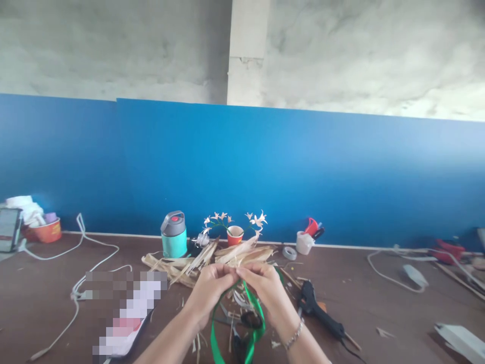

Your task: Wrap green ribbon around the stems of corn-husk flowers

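Note:
My left hand (212,289) and my right hand (264,284) meet over the table, thumbs and forefingers pinched together at the tips. A green ribbon (259,326) hangs in a loop from both hands. Something small and pale pokes up at the fingertips, too small to make out. Just beyond the hands lie dry corn husks (246,254). Below them, partly behind the ribbon, are scissors with dark handles (250,319) among husk scraps. Pale flowers (258,219) on green stems lean from an orange paper cup (235,238) at the back.
A black glue gun (322,312) lies right of my right arm. Behind stand a teal flask (175,242), a tape roll (290,253) and a white cup with pens (304,243). White cables (78,283) cross the left side. A blue partition (242,162) closes the back.

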A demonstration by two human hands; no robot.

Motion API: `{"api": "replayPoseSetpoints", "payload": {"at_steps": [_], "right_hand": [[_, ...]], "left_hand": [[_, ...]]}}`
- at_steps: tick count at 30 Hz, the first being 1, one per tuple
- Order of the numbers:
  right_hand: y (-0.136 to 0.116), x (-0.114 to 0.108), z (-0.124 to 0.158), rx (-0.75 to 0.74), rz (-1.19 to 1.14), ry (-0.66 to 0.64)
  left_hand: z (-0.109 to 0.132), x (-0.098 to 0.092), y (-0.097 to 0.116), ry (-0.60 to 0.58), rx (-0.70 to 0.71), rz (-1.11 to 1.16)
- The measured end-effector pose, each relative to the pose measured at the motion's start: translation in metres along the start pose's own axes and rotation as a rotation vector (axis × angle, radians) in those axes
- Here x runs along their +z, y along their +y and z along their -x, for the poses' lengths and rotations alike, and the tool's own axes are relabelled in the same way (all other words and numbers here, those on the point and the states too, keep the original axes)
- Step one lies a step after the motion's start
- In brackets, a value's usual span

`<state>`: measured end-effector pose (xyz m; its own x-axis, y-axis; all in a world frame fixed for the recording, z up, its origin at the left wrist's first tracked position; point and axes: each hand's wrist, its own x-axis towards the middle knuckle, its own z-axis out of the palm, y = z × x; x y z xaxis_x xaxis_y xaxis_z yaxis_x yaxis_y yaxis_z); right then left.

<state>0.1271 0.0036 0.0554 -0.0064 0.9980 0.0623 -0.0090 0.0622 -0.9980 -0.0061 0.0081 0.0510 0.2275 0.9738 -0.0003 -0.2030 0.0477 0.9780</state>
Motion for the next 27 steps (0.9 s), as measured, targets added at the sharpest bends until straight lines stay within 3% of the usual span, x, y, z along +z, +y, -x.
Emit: {"api": "replayPoseSetpoints", "payload": {"at_steps": [3,8,19,27], "right_hand": [[-0.007,-0.005,0.002,0.034,-0.046,-0.021],[-0.008,-0.011,-0.001,0.035,0.075,-0.059],[0.001,-0.007,-0.005,0.015,0.112,0.002],[0.001,-0.002,0.002,-0.111,0.305,-0.01]], "left_hand": [[-0.004,0.004,0.001,0.013,0.024,0.061],[-0.008,0.002,-0.006,0.09,0.022,0.15],[-0.006,0.002,-0.009,0.073,0.107,0.059],[-0.011,0.001,-0.015,-0.01,-0.037,0.161]]}}
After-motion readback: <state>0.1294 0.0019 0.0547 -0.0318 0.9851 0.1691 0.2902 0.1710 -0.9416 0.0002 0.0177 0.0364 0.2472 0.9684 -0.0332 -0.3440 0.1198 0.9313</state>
